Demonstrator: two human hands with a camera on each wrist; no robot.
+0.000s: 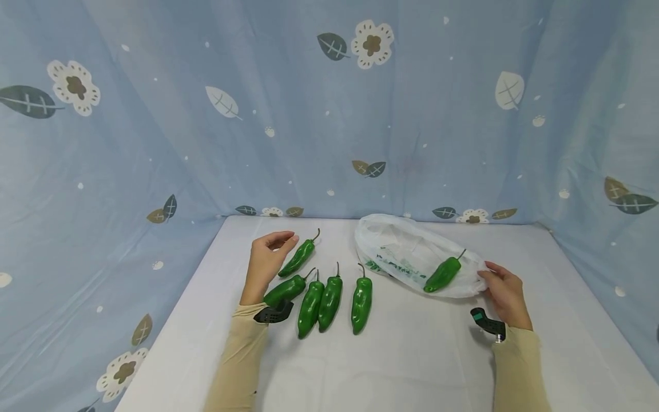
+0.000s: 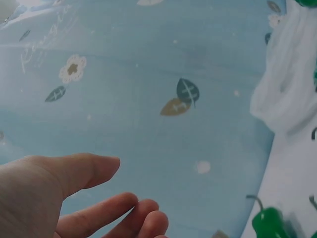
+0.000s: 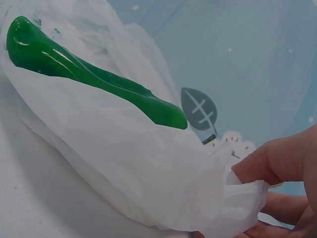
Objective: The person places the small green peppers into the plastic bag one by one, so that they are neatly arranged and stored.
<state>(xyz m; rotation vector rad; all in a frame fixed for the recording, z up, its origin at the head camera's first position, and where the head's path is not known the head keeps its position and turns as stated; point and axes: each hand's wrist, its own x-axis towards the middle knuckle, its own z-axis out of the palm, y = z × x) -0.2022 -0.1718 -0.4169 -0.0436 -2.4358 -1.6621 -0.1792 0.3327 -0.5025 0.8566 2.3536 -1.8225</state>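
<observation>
My right hand [image 1: 507,289] pinches the near right end of a white plastic bag [image 1: 378,237] with green print. A green pepper [image 1: 443,274] lies at that end of the bag; in the right wrist view the plastic [image 3: 148,173] rises along its lower side. My left hand [image 1: 266,260] is raised beside the leftmost peppers and holds nothing; its thumb and fingers [image 2: 99,210] stand apart, loosely bent. Closest to it is a slanted green pepper [image 1: 297,258] with its stem pointing away. Another green pepper [image 1: 285,290] lies partly behind the wrist.
Two green peppers lie side by side, the left one [image 1: 310,309] against the right one [image 1: 330,303]. A separate green pepper [image 1: 362,306] lies between them and the bag. The white tabletop [image 1: 401,366] is bordered at the back and sides by a blue patterned cloth [image 1: 288,114].
</observation>
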